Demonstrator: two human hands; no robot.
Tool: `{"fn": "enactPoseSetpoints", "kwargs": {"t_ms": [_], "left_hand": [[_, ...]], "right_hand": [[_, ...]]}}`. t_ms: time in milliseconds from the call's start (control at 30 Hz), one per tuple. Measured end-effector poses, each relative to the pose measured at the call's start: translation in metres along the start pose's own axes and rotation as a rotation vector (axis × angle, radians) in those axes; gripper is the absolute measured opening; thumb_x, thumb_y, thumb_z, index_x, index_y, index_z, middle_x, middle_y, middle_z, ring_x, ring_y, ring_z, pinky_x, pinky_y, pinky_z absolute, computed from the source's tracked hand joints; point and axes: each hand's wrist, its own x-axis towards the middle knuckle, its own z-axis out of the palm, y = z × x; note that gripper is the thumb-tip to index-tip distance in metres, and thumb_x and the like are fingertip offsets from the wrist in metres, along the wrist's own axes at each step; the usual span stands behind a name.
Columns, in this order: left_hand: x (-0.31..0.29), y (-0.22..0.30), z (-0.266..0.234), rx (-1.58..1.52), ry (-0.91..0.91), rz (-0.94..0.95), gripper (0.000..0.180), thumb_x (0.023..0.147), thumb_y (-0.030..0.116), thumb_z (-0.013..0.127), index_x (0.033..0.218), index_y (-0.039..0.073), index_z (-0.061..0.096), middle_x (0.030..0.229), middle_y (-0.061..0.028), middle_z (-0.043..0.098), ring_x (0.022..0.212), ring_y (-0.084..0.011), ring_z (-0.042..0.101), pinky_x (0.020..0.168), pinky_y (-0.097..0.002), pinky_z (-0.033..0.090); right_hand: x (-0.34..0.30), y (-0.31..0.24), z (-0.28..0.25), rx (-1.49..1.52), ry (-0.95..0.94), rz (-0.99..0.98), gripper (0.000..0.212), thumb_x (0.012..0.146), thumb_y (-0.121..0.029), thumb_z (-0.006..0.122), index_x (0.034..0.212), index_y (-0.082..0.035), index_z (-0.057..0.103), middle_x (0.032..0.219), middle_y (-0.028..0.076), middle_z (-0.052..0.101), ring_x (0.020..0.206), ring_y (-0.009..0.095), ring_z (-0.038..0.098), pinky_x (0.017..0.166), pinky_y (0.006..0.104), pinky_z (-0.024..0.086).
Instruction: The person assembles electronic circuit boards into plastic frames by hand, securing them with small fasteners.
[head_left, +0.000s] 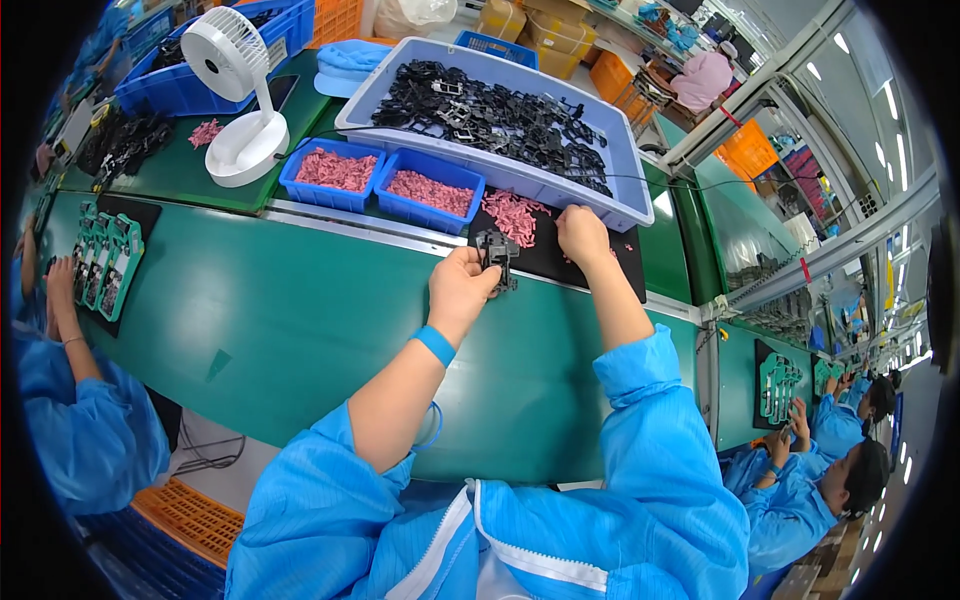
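Note:
My left hand [459,290] grips a small black plastic frame-like part [497,258] between thumb and fingers, just above the near edge of a black mat [545,255]. On that mat lies a loose heap of small pink pieces [515,216]. To the heap's right, my right hand [582,236] is over the mat with its fingers curled together. Its fingertips are hidden, so what they hold, if anything, does not show. Two blue bins, the left one [325,200] and the right one [420,214], hold more pink pieces behind the green work surface [300,300].
A large pale-blue tub [510,172] piled with black plastic parts [480,105] stands at the back. A white fan [245,150] is left of the bins. Green fixtures [105,260] lie far left. Co-workers in blue sit at both sides; a metal post [712,385] rises at right.

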Motion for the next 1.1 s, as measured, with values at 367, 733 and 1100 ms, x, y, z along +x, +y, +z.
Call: {"fn": "enactPoseSetpoints", "kwargs": {"t_ms": [367,733,1100], "left_hand": [[-0.005,0.005,0.0,0.078,-0.066,-0.08,0.02,0.076,0.0,0.066,0.094,-0.006,0.057,0.077,-0.0074,0.066,0.064,-0.01,0.062,0.054,-0.0236,0.052],[-0.01,0.005,0.004,0.135,-0.156,-0.121,0.019,0.076,0.0,0.066,0.092,-0.004,0.058,0.073,-0.0043,0.064,0.061,-0.0076,0.06,0.053,-0.0227,0.051],[-0.013,0.009,0.004,0.179,-0.194,-0.172,0.018,0.082,-0.003,0.064,0.098,-0.002,0.056,0.079,-0.0044,0.065,0.064,-0.0088,0.061,0.054,-0.021,0.049]], "right_hand": [[-0.07,-0.033,-0.037,0.57,0.128,-0.321,0.006,0.082,-0.003,0.062,0.084,-0.001,0.056,0.085,0.015,0.059,0.077,0.032,0.06,0.069,0.037,0.048],[-0.106,-0.048,-0.037,0.53,0.253,-0.48,0.015,0.074,0.003,0.067,0.083,-0.001,0.056,0.089,0.012,0.058,0.081,0.03,0.06,0.07,0.0358,0.049],[-0.107,-0.05,-0.034,0.407,0.307,-0.539,0.016,0.071,0.001,0.068,0.083,-0.001,0.057,0.09,0.011,0.059,0.084,0.029,0.06,0.071,0.0366,0.051]]}}
